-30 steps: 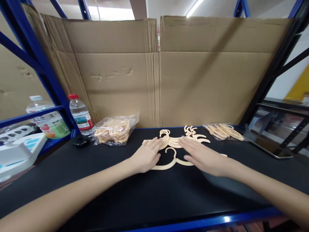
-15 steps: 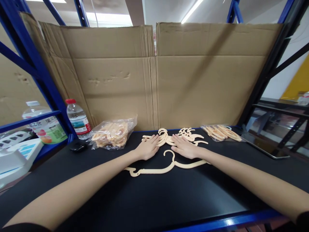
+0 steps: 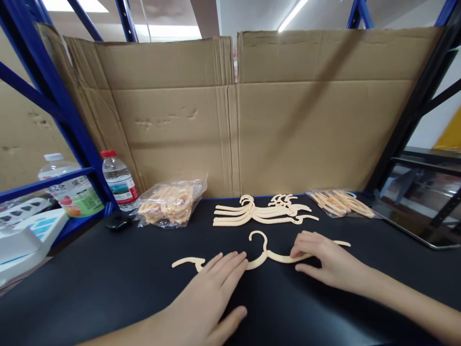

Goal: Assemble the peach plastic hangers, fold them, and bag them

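A cream folding hanger lies on the black tabletop, its hook upward and its arms spread to both sides. My left hand rests flat over the hanger's left arm, fingers stretched and thumb apart, hiding part of it. Over the right arm, my right hand bends its fingers down onto the hanger, with a gap between them and the thumb. Behind, several similar hangers lie overlapped in a neat row, hooks toward the cardboard, with neither hand on them.
At the back left are a clear bag of hanger parts, a red-capped water bottle and a black mouse. Another bag and a dark tablet-like slab lie at right. A cardboard wall closes the back.
Both hands have left the overlapped hangers at the back and come nearer, to the single hanger in front. The back row now shows uncovered. The view has shifted slightly.
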Available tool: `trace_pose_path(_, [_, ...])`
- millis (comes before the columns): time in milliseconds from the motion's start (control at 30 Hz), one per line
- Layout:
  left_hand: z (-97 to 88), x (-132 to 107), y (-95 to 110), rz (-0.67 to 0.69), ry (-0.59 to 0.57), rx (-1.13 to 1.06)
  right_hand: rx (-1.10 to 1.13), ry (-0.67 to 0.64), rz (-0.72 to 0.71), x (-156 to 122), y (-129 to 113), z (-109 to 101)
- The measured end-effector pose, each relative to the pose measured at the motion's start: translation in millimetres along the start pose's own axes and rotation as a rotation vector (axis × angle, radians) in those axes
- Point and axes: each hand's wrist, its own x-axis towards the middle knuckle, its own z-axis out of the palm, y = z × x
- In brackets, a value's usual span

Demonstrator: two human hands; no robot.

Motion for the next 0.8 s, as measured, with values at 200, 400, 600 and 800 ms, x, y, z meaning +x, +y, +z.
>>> trace_pose_path(200, [15.7,17.8,-5.3,-0.036,-0.065,-0.039,0.065,0.052,0.073,9.2,18.3,8.3])
trace_pose_path(400, [18.5,33.0,-15.1,-0.064,-0.048,0.015,0.077,0.093,0.055,23.5,30.8,10.0])
trace_pose_path(600, [24.0,32.4,-17.6,-0.063,0.015,0.009,0.105,0.11,0.051,32.8,33.6,11.9])
trace_pose_path(800, [20.3,31.4,-14.0,0.09,0.076,0.026,-0.02,0.28,0.114,52.8,63.7,-21.7])
